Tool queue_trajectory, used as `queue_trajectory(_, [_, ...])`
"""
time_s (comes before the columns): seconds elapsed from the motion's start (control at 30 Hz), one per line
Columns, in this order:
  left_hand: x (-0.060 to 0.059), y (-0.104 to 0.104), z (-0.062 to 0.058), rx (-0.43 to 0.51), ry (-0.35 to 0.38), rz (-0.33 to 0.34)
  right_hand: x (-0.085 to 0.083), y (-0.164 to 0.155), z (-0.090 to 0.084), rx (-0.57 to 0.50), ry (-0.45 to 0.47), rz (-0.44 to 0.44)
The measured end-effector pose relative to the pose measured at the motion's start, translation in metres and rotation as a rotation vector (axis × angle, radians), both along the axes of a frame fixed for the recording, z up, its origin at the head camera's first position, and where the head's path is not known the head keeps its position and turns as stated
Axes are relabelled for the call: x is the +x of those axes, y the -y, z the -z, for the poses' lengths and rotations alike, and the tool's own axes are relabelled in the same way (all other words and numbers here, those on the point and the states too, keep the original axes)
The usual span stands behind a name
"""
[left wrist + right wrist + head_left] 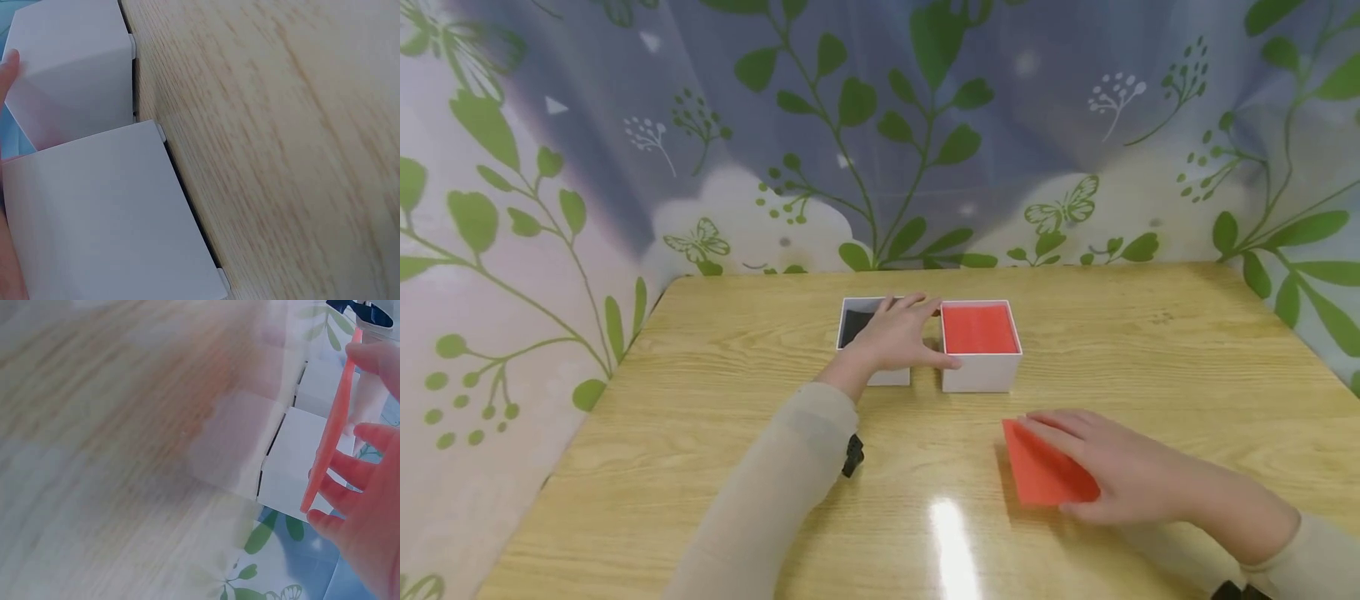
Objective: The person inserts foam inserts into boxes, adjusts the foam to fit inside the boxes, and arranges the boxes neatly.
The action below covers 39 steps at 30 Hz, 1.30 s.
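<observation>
Sorting step in hand, by the look of it: right hand [1112, 475] lifting the red card [1041, 475] off the near table [700, 467], fingers loosely curled about its edge. Left hand [898, 333] resting flat, fingers relaxed, on the black box [857, 325]. Next, likely carrying the card far-left to the red box [980, 346] just beside.

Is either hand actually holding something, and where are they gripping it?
The right hand holds the red sheet by its right edge. The left hand rests on the black-lined box.
</observation>
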State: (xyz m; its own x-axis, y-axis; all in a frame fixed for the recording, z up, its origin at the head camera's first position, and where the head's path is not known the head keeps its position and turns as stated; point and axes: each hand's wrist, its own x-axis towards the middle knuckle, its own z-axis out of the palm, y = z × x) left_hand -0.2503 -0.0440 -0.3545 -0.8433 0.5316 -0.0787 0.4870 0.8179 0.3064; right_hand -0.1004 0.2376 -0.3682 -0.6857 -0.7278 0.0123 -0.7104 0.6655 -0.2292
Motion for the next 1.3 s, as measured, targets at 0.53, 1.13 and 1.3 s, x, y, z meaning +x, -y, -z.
queue_trajectory(0.53, [-0.002,0.004,-0.001,0.005,-0.016,0.01,-0.014,0.003,-0.016,-0.023,-0.035,0.016])
queue_trajectory(1.13, [-0.001,0.001,0.0,-0.007,-0.016,0.016,-0.027,0.007,-0.022,-0.015,-0.071,0.018])
queue_trajectory(1.3, [-0.001,0.0,0.0,-0.007,-0.012,0.016,-0.03,0.007,-0.025,-0.013,-0.077,0.013])
